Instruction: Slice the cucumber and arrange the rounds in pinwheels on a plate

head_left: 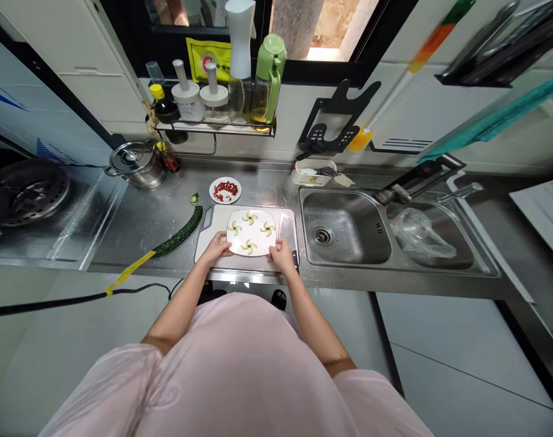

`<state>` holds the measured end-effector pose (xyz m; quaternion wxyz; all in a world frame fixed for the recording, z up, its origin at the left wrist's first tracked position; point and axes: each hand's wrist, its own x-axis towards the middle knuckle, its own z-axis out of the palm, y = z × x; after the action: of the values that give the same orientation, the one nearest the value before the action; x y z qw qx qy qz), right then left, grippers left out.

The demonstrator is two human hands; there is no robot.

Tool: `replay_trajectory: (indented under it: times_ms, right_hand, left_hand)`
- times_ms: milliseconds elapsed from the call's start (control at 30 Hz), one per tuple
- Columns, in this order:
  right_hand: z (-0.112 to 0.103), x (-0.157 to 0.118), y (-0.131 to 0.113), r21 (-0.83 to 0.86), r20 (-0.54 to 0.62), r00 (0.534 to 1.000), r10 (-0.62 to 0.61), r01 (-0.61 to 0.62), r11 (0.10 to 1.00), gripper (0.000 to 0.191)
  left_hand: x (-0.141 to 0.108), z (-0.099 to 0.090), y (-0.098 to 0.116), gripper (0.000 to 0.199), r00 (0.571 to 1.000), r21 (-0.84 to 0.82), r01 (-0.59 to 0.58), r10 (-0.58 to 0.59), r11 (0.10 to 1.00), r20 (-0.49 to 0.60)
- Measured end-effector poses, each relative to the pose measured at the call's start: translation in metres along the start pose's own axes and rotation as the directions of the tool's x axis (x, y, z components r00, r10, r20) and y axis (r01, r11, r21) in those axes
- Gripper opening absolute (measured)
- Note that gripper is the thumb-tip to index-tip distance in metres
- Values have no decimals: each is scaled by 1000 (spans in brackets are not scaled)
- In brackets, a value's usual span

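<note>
My left hand (pixel 216 249) and my right hand (pixel 282 255) grip the lower corners of a white square plate (pixel 251 244). Several pinwheels of thin cucumber slices (pixel 249 217) are arranged on it, each with a red centre. The plate rests on a white cutting board (pixel 211 228). A kitchen knife (pixel 287 229) lies along the board's right side, close to my right hand. Left of the board lies a long dark green cucumber (pixel 178 232), with a small cut piece (pixel 194 199) beyond its end. A small round plate of red goji berries (pixel 225 190) sits behind the board.
A steel double sink (pixel 344 226) lies right of the board, with a plastic bag (pixel 422 233) in its far basin. A steel pot (pixel 137 165) and a gas burner (pixel 23 193) stand left. Bottles crowd a wall shelf (pixel 215 126). A black cable (pixel 53 303) crosses the front.
</note>
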<state>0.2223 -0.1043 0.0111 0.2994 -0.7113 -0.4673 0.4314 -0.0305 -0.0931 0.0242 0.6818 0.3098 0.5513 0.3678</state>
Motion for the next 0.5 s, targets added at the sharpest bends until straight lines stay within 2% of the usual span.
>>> replay_trajectory:
  times_ms: [167,267,367,433,500]
  right_hand:
    - [-10,-11,-12,228,11,1000,14,-16,974,38]
    - [-14,-21,-24,418,20,998,64,-67,906,42]
    - [-17,-31,-32,644,112,981,158,-193,740,43]
    - [-18,-37,-33,740,198,960,200,-280,611,44]
    - [-19,-42,-28,793,236,946,225,-321,519,46]
  left_hand:
    - [-14,8,16,57,999,-62,-47,47,997,9]
    - [-22,14,20,57,996,-76,-91,91,993,-3]
    - [-31,24,17,59,992,-103,-127,128,987,2]
    - [-37,32,10,60,991,-114,-129,132,985,17]
    - [-42,42,2,62,991,-120,-123,129,985,46]
